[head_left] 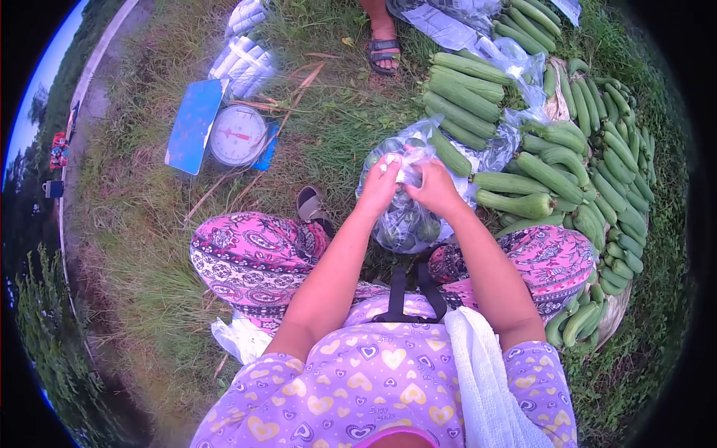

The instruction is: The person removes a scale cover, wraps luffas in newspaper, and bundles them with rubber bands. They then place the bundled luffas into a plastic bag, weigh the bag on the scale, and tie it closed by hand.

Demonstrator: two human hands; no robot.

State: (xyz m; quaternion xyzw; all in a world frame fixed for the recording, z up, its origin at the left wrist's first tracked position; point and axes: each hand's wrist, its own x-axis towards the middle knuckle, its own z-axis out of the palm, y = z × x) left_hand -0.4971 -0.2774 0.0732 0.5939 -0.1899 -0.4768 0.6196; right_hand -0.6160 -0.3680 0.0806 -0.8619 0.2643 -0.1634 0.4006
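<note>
A clear plastic bag (pixel 403 235) filled with dark green produce sits on the grass between my knees. My left hand (pixel 379 185) is closed on the gathered top of the bag, a bit of white showing at its fingertips. Beside it, my right hand (pixel 435 188) grips the other side of the same bag's neck. What exactly is inside the bag is hard to make out through the plastic. Just right of the bag lie long green gourds (pixel 464 101), some partly wrapped in clear plastic.
A large heap of green gourds (pixel 612 164) spreads over sheeting at right. A dial scale (pixel 237 136) with a blue plate (pixel 196 127) stands on grass at left, near white bundled rolls (pixel 243 63). Another person's sandalled foot (pixel 384 52) is at the top.
</note>
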